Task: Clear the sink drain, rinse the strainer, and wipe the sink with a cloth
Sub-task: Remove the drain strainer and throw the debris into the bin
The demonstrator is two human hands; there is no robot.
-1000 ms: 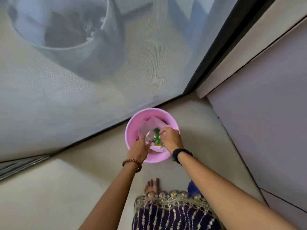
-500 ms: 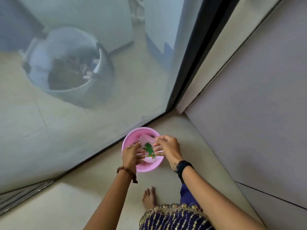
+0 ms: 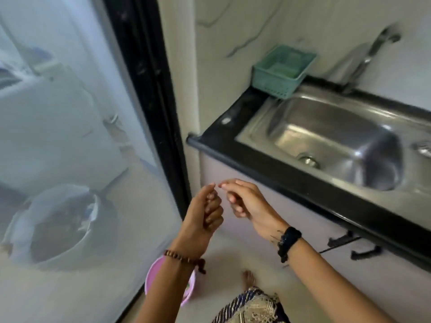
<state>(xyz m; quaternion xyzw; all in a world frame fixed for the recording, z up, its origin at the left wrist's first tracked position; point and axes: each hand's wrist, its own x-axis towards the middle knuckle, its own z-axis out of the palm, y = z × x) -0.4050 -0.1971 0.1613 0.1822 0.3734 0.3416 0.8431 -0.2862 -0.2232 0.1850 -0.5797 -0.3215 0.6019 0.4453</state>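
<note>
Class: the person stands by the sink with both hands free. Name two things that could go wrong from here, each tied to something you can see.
1. The pink bin sits on the floor right beside the bare foot; a step back might tip it.
2. The teal basket perches on the counter corner at the sink rim; wiping there could knock it in.

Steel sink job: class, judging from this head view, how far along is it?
Looks done: the drain in the steel sink shows no debris, and the pink plastic bin sits on the floor. In hand: nothing; left hand and right hand are empty, fingertips nearly meeting. Left: rinsing the strainer and wiping; no cloth visible.
</note>
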